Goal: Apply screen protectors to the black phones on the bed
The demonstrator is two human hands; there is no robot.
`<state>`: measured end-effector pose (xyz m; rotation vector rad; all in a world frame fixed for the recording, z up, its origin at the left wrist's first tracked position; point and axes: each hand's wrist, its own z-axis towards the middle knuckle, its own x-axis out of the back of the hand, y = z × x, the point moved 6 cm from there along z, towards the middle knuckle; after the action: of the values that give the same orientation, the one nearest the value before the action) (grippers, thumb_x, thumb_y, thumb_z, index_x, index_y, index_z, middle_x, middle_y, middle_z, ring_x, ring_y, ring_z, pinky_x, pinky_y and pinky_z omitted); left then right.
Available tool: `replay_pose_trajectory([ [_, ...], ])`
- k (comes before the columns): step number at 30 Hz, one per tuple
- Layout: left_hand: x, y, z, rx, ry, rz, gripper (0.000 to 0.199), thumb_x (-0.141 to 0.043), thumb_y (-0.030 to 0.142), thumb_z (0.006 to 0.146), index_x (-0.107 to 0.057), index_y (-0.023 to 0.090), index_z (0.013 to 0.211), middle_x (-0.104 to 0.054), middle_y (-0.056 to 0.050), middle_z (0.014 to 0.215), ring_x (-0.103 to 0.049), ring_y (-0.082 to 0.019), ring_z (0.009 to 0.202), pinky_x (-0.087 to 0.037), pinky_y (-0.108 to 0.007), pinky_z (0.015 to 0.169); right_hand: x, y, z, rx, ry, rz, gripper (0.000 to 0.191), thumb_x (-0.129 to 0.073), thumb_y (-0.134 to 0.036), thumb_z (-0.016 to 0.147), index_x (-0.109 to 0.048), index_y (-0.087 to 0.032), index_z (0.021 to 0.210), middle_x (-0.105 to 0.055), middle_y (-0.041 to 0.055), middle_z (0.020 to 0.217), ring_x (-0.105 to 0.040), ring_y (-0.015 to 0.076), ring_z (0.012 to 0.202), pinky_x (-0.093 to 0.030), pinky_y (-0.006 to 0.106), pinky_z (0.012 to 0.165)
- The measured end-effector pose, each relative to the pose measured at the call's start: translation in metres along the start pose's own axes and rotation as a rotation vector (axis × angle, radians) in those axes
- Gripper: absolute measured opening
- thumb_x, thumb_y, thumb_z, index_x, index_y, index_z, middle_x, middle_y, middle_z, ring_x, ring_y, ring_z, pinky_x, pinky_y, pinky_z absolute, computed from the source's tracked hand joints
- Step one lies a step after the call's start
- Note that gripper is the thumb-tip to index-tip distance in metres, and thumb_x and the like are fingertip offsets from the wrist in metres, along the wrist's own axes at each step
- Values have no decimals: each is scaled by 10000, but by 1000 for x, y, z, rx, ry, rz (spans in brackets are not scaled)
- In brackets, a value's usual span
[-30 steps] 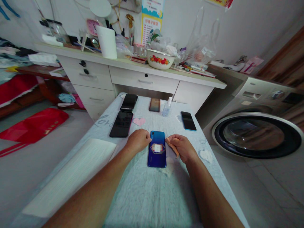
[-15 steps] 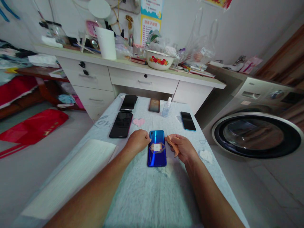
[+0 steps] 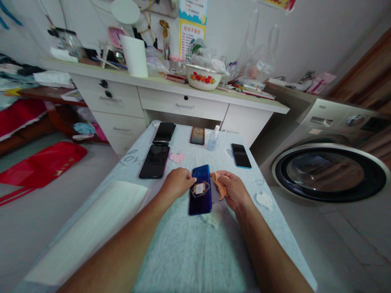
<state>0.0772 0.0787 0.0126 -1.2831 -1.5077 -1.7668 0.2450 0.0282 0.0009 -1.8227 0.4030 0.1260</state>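
A blue smartphone (image 3: 200,203) lies back up in the middle of the table, a hexagonal ring holder with a pale centre on its back. My left hand (image 3: 179,182) is closed at its upper left edge, thumb over the rim. The other fingers are curled, partly hidden. On the right side, my right hand (image 3: 233,189) pinches a small orange cloth (image 3: 220,188) beside the phone's upper right edge. The phone looks slightly tilted.
Black phones (image 3: 154,161) sit at the left, another phone (image 3: 241,155) at the right. At the back are a brown-screened phone (image 3: 197,136) and a clear spray bottle (image 3: 213,139). A folded white cloth (image 3: 91,232) covers the left edge. A washing machine (image 3: 324,122) stands at right.
The blue phone has turned a little and tilted, its back now darker with less glare. My left thumb has come further over its edge. The cloth stays in my right hand.
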Motion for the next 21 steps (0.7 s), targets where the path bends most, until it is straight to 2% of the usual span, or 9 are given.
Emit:
replay_pose_trajectory([
  [6, 2, 1, 0, -42, 25, -123, 251, -522, 298, 790, -684, 171, 646, -698, -50, 701, -609, -162, 681, -373, -254, 604, -10, -4, -6, 44, -72, 39, 218, -748, -291, 598, -633, -156, 725, -643, 7, 660, -498, 85, 506, -371, 194, 469],
  [9, 9, 4, -2, -66, 58, -274, 220, -538, 316, 778, -672, 171, 682, -695, -30, 707, -608, -158, 689, -388, -244, 607, -15, -5, -9, 70, -127, 55, 217, -759, -288, 611, -650, -160, 748, -694, 32, 837, -522, 78, 550, -393, 193, 503],
  [13, 18, 10, -5, -112, 107, -460, 297, -517, 416, 800, -634, 166, 690, -655, -3, 666, -576, -141, 635, -388, -238, 583, -20, -4, -11, 88, -188, 72, 215, -772, -290, 608, -657, -172, 745, -690, 48, 1043, -562, 91, 622, -434, 207, 559],
  [21, 19, 3, -3, -112, 88, -517, 308, -578, 467, 743, -584, 167, 672, -529, 41, 582, -478, -109, 554, -331, -229, 517, -30, -3, -12, 95, -264, 72, 206, -786, -281, 605, -671, -180, 742, -674, 47, 1110, -574, 102, 675, -430, 208, 590],
])
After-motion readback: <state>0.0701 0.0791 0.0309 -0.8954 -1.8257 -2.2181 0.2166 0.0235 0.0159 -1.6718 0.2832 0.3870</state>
